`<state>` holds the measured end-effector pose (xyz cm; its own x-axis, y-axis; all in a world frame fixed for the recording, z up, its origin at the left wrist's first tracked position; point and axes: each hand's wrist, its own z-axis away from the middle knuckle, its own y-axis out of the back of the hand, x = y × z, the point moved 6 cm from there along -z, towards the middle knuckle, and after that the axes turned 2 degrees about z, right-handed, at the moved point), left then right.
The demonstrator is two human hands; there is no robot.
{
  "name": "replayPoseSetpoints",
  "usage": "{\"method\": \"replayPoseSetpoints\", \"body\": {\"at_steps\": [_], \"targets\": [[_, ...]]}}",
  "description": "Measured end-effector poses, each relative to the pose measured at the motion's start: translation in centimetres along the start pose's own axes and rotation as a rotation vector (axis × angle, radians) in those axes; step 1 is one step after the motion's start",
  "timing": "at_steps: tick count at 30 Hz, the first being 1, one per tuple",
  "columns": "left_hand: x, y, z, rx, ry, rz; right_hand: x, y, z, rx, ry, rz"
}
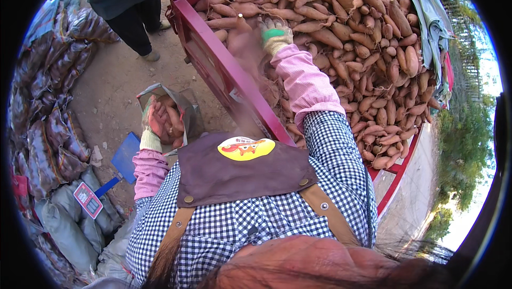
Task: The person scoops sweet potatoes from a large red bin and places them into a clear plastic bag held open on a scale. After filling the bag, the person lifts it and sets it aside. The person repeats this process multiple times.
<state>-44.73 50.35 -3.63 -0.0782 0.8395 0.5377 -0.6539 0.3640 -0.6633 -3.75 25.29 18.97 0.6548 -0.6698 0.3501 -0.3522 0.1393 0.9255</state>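
Note:
My right hand (275,35), in a pale knit glove with a green patch, rests back up on the heaped sweet potatoes (328,33) in a red metal cargo bed. Its fingers look apart against the pile, and nothing is seen held in it. Beside it, some sweet potatoes (242,43) are blurred or dusty. Down to the left, my left hand (154,123), also gloved, is at the near-left rim of an open plastic bag (192,109). It appears to grip that rim, though some fingers are hidden. Several sweet potatoes (173,119) lie inside the bag.
The red side rail (236,73) runs between my two arms. A blue platform scale (126,157) with its display sits at the left. Filled bags (52,145) and grey sacks (68,217) line the left side. A person (124,5) stands beyond the bag, on bare ground.

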Motion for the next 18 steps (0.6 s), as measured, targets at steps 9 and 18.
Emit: {"method": "replayPoseSetpoints", "body": {"at_steps": [9,18], "targets": [[4.4,-31.1,5.5,-0.705,-0.234,-0.111,0.6,2.0,5.2,-0.341,-0.319,-0.350],[-3.7,-39.6,0.1,-0.965,0.256,0.239,1.3,-1.4,11.8,0.030,-0.507,-2.476]]}}
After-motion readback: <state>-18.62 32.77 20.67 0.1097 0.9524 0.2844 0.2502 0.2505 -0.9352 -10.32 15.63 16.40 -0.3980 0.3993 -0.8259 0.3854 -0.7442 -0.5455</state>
